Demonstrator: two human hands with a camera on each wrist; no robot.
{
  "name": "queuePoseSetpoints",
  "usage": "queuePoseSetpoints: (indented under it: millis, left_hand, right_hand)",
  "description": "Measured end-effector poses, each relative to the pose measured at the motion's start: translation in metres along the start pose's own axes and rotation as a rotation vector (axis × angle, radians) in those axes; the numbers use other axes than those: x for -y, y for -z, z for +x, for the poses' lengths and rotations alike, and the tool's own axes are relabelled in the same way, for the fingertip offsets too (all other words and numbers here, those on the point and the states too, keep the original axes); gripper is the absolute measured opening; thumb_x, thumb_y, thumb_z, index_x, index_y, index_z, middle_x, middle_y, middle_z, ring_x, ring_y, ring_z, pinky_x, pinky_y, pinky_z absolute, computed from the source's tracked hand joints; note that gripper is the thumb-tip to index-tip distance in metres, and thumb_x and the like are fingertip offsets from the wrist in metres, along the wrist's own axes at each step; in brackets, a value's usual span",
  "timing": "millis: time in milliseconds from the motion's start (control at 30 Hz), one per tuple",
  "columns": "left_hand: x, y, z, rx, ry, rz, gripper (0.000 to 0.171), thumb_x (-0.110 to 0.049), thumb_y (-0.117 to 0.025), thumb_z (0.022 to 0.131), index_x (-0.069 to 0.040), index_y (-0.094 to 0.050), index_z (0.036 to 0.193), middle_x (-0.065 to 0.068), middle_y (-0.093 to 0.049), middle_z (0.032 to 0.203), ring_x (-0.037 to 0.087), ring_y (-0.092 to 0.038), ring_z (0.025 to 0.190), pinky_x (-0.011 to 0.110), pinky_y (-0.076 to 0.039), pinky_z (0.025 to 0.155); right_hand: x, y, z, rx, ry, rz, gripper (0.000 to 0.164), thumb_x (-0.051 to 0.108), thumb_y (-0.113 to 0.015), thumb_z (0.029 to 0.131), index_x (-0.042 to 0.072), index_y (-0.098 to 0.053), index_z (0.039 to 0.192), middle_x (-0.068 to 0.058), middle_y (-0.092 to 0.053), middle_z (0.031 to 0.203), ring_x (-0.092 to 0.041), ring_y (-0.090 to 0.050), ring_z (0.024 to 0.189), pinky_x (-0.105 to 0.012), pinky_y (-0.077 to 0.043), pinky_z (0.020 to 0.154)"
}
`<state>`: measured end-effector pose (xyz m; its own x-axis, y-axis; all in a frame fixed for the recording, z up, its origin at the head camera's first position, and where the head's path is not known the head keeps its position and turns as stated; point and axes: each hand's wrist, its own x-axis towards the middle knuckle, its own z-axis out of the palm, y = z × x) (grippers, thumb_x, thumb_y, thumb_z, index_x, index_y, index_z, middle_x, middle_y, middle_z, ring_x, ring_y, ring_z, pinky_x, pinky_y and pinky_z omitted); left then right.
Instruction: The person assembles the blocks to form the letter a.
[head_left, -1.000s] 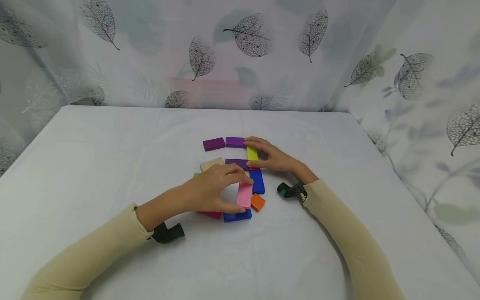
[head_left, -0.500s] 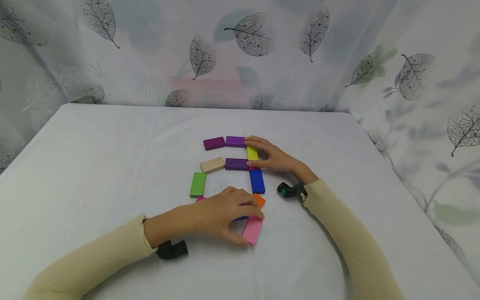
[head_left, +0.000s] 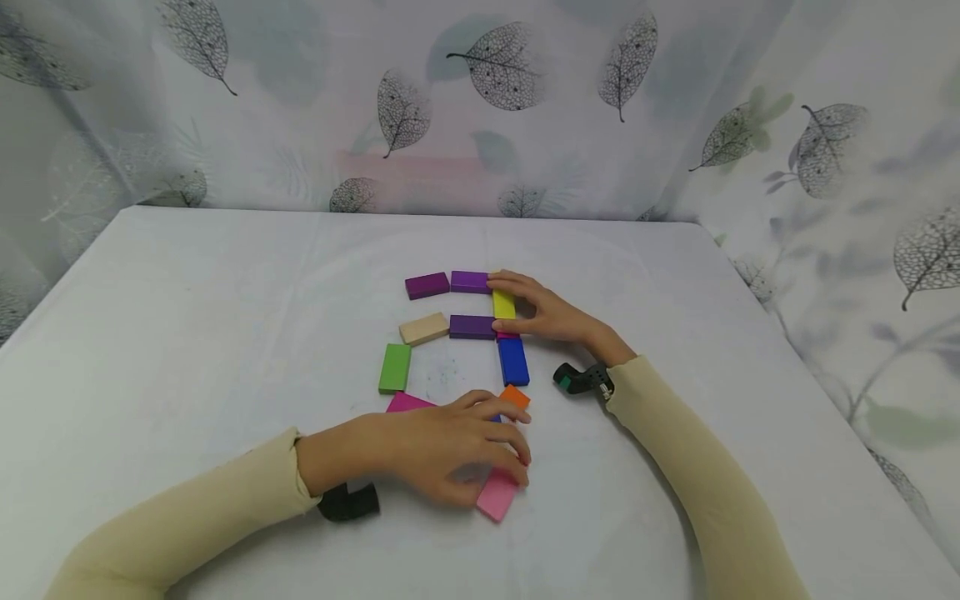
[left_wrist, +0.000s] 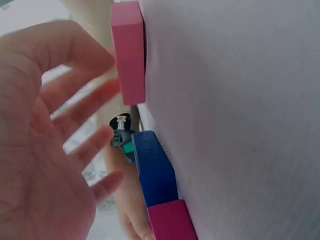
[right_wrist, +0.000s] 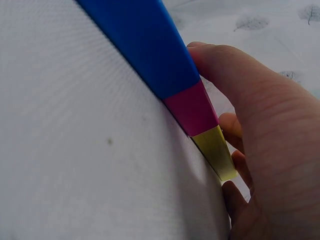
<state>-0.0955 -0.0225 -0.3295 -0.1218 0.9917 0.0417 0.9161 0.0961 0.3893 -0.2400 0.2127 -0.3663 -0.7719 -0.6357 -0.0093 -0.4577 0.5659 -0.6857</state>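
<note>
The left hand point(head_left: 442, 450) lies low over the white cloth-covered table point(head_left: 187, 317), fingers spread and only loosely bent, fingertips resting on the light pink rectangular wooden block point(head_left: 498, 495) at the near edge of the layout. The left wrist view shows those fingers open beside the block rather than wrapped round it — a touch, not a grip. The block lies flat and slanted, just in front of the orange block point(head_left: 514, 396) and apart from the rest, so it reads as the piece being handled.

Across the table, the right hand point(head_left: 543, 315) cups the far right corner: fingers curled along the outer side of the yellow block point(head_left: 504, 305), thumb down by the small magenta piece point(right_wrist: 192, 109) above the blue block point(head_left: 513, 362). That looks like bracing — holding the column in line.

The other flat blocks form an open outline: two purple blocks point(head_left: 448, 284) along the top, a dark purple block point(head_left: 472, 327) and a tan wooden block point(head_left: 423, 328) in the middle row, a green block point(head_left: 394, 367) down the left, and a magenta block point(head_left: 408, 403) partly under the left hand. A leaf-printed curtain point(head_left: 495, 92) hangs behind.
</note>
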Motion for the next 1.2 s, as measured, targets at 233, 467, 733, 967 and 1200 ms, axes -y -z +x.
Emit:
queuePoseSetpoints:
  millis: [233, 467, 733, 967, 1200]
  left_hand:
    - [0.003, 0.000, 0.003, 0.005, -0.082, 0.034, 0.033, -0.017, -0.059, 0.093, -0.028, -0.064, 0.124, -0.009, -0.055, 0.132, 0.023, -0.027, 0.142, 0.044, -0.021, 0.116]
    - [0.004, 0.001, 0.011, 0.022, -0.073, 0.091, 0.032, -0.023, -0.064, 0.093, -0.029, -0.063, 0.125, -0.011, -0.056, 0.132, 0.021, -0.027, 0.142, 0.042, -0.020, 0.117]
    - [0.000, 0.006, 0.023, 0.089, -0.061, 0.162, 0.030, -0.032, -0.065, 0.094, -0.027, -0.064, 0.123, -0.010, -0.060, 0.124, 0.018, -0.034, 0.138, 0.037, -0.023, 0.116]
    - [0.001, 0.011, 0.029, 0.064, 0.029, 0.115, 0.033, -0.037, -0.070, 0.090, -0.023, -0.065, 0.120, -0.007, -0.062, 0.122, 0.014, -0.043, 0.129, 0.032, -0.030, 0.112]
    - [0.009, 0.014, 0.035, -0.128, 0.075, 0.086, 0.031, -0.036, -0.072, 0.088, -0.022, -0.066, 0.115, -0.008, -0.064, 0.115, 0.012, -0.051, 0.118, 0.030, -0.037, 0.100]
  right_hand:
    - [-0.002, 0.000, 0.001, 0.000, 0.003, 0.005, 0.068, 0.025, -0.070, 0.091, 0.013, -0.038, 0.150, -0.006, -0.022, 0.161, -0.025, -0.010, 0.150, -0.056, -0.009, 0.118]
    - [0.000, 0.000, 0.001, 0.006, 0.001, 0.008, 0.068, 0.025, -0.070, 0.091, 0.014, -0.038, 0.150, -0.005, -0.021, 0.161, -0.024, -0.010, 0.150, -0.055, -0.009, 0.118]
    - [0.000, 0.000, 0.001, -0.002, 0.007, -0.004, 0.069, 0.023, -0.070, 0.091, 0.012, -0.038, 0.150, -0.007, -0.023, 0.160, -0.025, -0.011, 0.150, -0.054, -0.011, 0.118]
    - [0.000, 0.000, 0.001, -0.001, 0.006, 0.002, 0.068, 0.022, -0.070, 0.091, 0.011, -0.038, 0.150, -0.007, -0.023, 0.160, -0.025, -0.010, 0.150, -0.054, -0.010, 0.118]
    - [0.007, 0.001, -0.001, -0.006, 0.015, 0.022, 0.066, 0.018, -0.069, 0.091, 0.007, -0.039, 0.149, -0.010, -0.023, 0.160, -0.027, -0.011, 0.149, -0.055, -0.009, 0.118]
